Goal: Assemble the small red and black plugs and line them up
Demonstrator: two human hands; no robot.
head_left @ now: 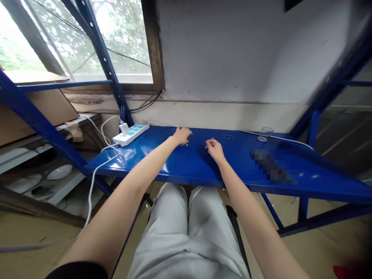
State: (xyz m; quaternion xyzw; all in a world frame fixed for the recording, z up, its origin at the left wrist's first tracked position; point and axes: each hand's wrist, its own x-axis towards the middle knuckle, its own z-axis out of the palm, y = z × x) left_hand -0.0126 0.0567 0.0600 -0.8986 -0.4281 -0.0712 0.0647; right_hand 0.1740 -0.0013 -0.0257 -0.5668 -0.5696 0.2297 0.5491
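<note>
My left hand [182, 135] reaches over the blue tabletop [174, 162], palm down, with its fingers bent and apart. Just below its fingers lie a few tiny shiny pieces [186, 145], too small to name. To the right, my right hand [214, 149] hovers low over the table with its fingers curled in and the tips together. Whatever it may pinch is hidden. Beyond the right hand, several small metallic pieces [228, 136] are set out in short rows on the table.
A white power strip [131, 133] with a plug in it lies at the table's left end, its cord hanging off the edge. A clear glass cup [265, 134] stands at the back right. A blurred-out dark object [271, 166] lies nearer. Blue metal posts [312, 130] flank the table.
</note>
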